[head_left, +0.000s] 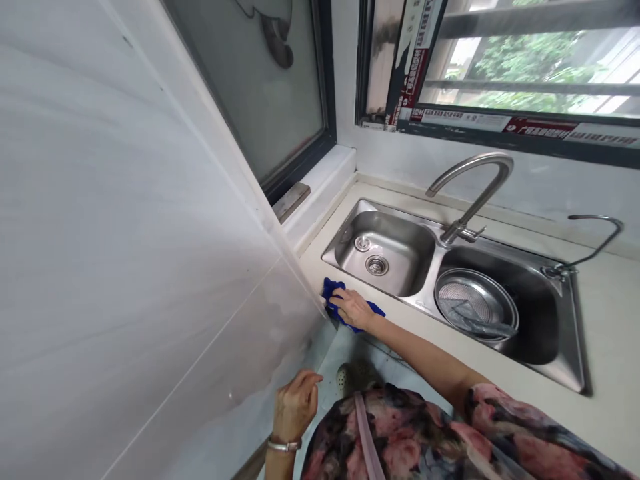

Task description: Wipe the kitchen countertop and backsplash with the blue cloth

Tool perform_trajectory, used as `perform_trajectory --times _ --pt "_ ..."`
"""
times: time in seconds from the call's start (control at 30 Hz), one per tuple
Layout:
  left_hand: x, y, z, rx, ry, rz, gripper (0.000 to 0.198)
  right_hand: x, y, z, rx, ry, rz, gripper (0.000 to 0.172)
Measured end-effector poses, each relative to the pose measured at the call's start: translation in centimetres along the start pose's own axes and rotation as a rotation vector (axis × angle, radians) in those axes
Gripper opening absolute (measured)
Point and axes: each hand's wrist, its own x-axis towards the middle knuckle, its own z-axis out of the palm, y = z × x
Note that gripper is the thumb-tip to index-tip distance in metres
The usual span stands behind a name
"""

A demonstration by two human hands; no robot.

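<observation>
Grip of right hand [354, 309] clamped on blue cloth [331, 287], left hand [295, 405] half-curled, loosely apart

The right forearm [425, 353] reaches forward and leftward across the body; the right hand [354, 309] lies palm down, its fingers slightly bent. The left forearm [279, 464] points forward, nearer the trunk; the left hand [295, 405] is held with fingers loosely curled.

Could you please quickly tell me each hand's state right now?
Left hand: loosely curled, nothing visible in it.
Right hand: holding the blue cloth on the countertop.
</observation>
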Motion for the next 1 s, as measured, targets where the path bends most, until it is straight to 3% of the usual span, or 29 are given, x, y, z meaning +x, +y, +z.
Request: perform_trajectory --times 0.3,0.47,0.6,0.77,1.0 --pt "2.4 -1.7 2.6 -0.027 -0.122 -0.033 0.036 -4.4 0.9 -0.8 -0.103 -0.026 -0.006 0.043" --pt "2.1 -2.0 4.1 -0.047 -0.137 -0.086 0.036 -2.7 -0.3 -0.6 -0.166 -0.047 -0.001 0.043" --pt "2.1 -1.9 3.9 -0.044 -0.136 -0.081 0.035 -0.4 -1.1 -0.2 -0.164 -0.055 0.018 0.043" --pt "2.5 -1.5 3.2 -0.024 -0.198 -0.105 0.036 0.2 -0.5 -0.2 -0.078 -0.042 -0.027 0.041" --pt "3.0 -1.4 3.8 0.023 -0.26 -0.15 0.037 0.4 0.8 -1.0 -0.013 -0.092 -0.174 0.039"
